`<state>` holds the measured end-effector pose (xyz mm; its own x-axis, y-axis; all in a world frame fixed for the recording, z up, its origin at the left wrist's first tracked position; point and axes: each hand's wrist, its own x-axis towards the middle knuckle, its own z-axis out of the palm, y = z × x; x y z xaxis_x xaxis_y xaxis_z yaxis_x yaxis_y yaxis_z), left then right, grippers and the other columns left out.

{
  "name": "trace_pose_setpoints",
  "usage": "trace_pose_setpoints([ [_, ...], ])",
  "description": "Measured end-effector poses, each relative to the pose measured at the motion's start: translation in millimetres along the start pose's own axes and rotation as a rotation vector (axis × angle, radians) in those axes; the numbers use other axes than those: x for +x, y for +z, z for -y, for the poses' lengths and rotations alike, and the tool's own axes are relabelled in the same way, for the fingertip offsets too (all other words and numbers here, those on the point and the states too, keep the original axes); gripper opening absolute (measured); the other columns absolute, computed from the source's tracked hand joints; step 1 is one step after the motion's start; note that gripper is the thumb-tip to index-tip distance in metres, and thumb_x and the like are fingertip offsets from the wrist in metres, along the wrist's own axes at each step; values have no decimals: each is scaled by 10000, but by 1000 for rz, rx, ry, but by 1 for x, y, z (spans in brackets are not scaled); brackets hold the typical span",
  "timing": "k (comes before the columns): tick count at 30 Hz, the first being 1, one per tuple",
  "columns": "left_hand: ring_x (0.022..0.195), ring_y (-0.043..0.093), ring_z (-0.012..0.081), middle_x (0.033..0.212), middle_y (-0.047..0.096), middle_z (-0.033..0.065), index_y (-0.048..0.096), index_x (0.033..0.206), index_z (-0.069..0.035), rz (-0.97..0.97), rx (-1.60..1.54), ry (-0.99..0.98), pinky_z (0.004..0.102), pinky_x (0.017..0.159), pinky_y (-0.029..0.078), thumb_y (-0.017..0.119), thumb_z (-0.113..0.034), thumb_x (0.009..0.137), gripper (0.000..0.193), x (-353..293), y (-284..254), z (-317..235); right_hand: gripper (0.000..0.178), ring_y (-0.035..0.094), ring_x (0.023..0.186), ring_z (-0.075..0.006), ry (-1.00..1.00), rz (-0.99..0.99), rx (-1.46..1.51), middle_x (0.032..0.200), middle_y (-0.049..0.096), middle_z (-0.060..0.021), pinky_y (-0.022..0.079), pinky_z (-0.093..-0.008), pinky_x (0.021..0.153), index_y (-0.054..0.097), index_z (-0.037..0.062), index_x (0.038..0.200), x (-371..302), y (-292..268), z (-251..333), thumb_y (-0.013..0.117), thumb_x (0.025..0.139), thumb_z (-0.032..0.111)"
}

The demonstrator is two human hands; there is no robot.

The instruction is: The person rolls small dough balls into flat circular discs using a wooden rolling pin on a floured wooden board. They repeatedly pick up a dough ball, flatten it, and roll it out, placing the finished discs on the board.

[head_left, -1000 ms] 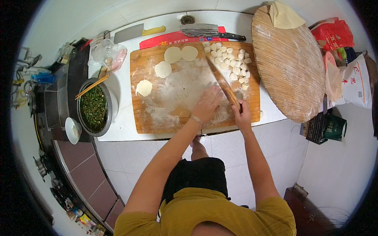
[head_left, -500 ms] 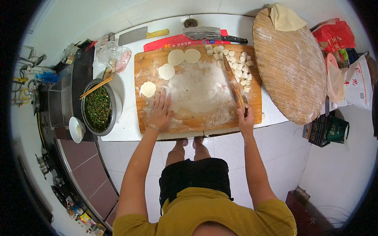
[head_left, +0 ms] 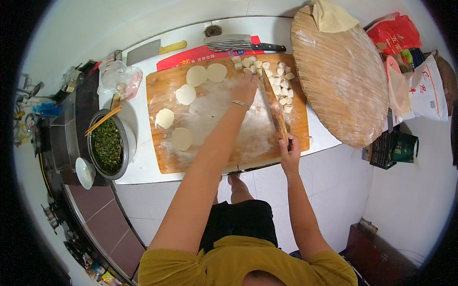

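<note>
My right hand (head_left: 290, 148) is closed round the near end of a tapered wooden rolling pin (head_left: 274, 106), which points away over the cutting board (head_left: 200, 161). My left hand (head_left: 244, 89) reaches to the far part of the board, its fingers at the edge of a cluster of small white dough pieces (head_left: 284, 91). Those fingers are blurred and partly hidden, so their grip does not show. Several flat round dough wrappers lie along the board's left side; the nearest wrapper (head_left: 181, 139) rests by itself close to the front. Flour dusts the middle of the board.
A bowl of chopped green filling (head_left: 106, 145) with chopsticks (head_left: 103, 120) across it stands left, beside a small white bowl (head_left: 85, 173). Behind the board lie a yellow-handled cleaver (head_left: 143, 52) and a black-handled knife (head_left: 229, 43). A floured round woven tray (head_left: 341, 81) leans at right.
My left hand has moved from the board's near left to the dough pieces at the far side, uncovering a round wrapper. My right hand still holds the rolling pin. The view has shifted slightly.
</note>
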<state>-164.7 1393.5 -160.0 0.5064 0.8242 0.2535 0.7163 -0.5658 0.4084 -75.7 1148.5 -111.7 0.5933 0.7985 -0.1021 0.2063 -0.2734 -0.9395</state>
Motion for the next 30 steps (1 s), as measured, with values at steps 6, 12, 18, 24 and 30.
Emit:
trace_pose_setpoints([
  [6,1001,550,332,1022,542,127,576,996,-12,132,-244,269,390,811,497,561,-73,796,209,-88,-9,12,255,518,821,-192,10,18,-119,897,539,-86,437,-317,743,559,-2,1057,-10,-7,-6,653,884,160],
  [12,977,570,309,995,594,82,615,1039,-36,173,-276,258,366,784,514,652,-90,765,281,-156,-48,-8,259,543,841,-266,-94,74,-202,918,548,-143,445,-347,759,556,-13,1047,-12,-2,5,656,865,142],
  [18,994,549,298,1094,573,100,598,1094,-58,172,-304,205,402,871,475,663,-161,770,347,-160,-54,-10,263,556,823,-307,-126,164,-252,936,552,-163,458,-359,743,555,-7,1058,-3,7,7,649,870,152],
  [24,1260,426,370,1378,467,153,456,1344,-42,-175,-265,-13,492,1053,336,620,-217,842,557,-168,-95,12,342,573,822,-352,-430,330,-610,970,563,-174,479,-406,725,557,19,1076,9,5,20,687,822,207],
  [30,1408,240,365,1522,290,150,329,1445,-52,259,4,12,508,1143,191,533,-339,900,649,-153,-92,32,518,494,1138,-359,-608,442,-894,1234,518,-148,381,-480,971,521,62,1222,35,36,29,677,799,315],
])
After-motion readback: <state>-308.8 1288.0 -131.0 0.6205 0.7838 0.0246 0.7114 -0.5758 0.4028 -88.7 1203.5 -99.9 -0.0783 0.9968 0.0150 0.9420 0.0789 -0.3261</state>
